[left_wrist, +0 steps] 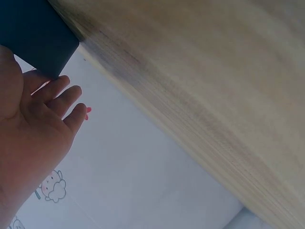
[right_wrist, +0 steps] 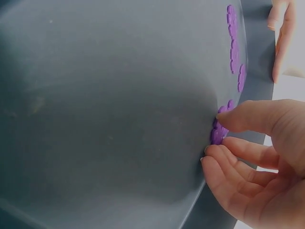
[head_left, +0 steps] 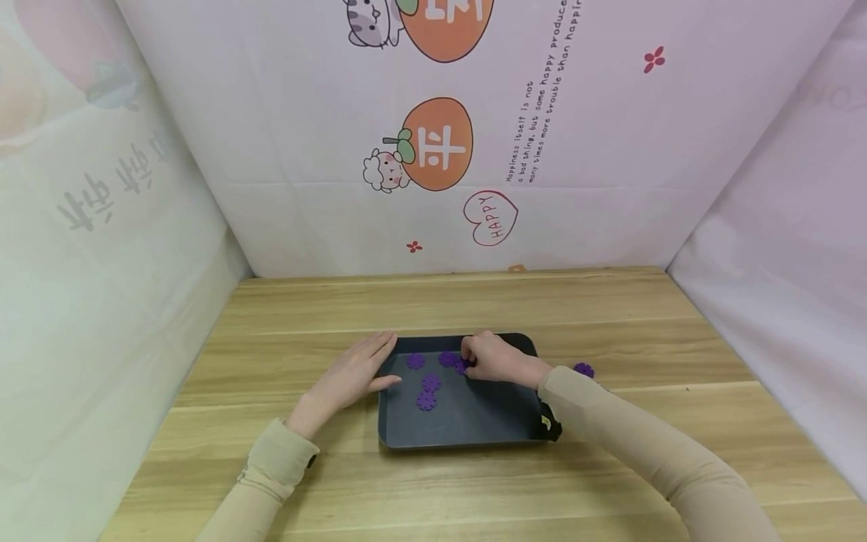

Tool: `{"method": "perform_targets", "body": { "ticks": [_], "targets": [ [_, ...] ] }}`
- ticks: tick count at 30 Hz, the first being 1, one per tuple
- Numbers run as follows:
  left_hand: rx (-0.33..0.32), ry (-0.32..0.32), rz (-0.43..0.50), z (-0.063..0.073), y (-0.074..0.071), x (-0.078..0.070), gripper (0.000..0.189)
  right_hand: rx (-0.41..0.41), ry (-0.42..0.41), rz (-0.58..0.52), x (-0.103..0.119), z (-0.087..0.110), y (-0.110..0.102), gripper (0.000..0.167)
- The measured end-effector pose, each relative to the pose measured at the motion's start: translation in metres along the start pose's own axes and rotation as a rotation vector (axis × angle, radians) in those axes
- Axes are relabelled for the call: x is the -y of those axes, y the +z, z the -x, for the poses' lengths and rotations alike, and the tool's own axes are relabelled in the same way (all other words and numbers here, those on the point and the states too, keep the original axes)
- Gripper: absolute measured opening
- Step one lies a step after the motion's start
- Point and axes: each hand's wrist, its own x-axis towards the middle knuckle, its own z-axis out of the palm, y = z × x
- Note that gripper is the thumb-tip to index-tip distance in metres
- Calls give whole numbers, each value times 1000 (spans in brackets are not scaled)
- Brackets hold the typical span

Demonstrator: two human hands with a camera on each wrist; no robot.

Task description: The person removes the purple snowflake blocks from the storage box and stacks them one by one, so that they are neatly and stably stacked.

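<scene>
A dark grey rectangular tray (head_left: 474,429) lies on the wooden table with several purple notched plastic discs (head_left: 427,400) inside, toward its left and back. My right hand (head_left: 497,357) reaches over the tray's back part. Its thumb and index finger pinch a purple disc (right_wrist: 219,129) close to the tray floor, beside another disc (head_left: 447,359). My left hand (head_left: 348,376) rests at the tray's back left corner, fingers fairly straight and thumb over the left rim. The left wrist view shows those fingers (left_wrist: 59,95) against the outside of the tray corner.
One more purple disc (head_left: 584,369) lies on the table right of the tray, near the right sleeve (head_left: 623,421). A black thing with a yellow patch (head_left: 550,423) shows at the tray's right front corner. Printed white cloth (head_left: 325,150) hangs behind the wooden table (head_left: 305,301) and at both sides.
</scene>
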Motion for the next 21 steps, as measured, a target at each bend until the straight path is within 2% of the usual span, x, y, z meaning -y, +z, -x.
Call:
{"method": "perform_targets", "body": {
  "ticks": [21],
  "targets": [
    [22,-15,9,0,0,0,75,10,23,-14,1,1,-3,21]
  ]
}}
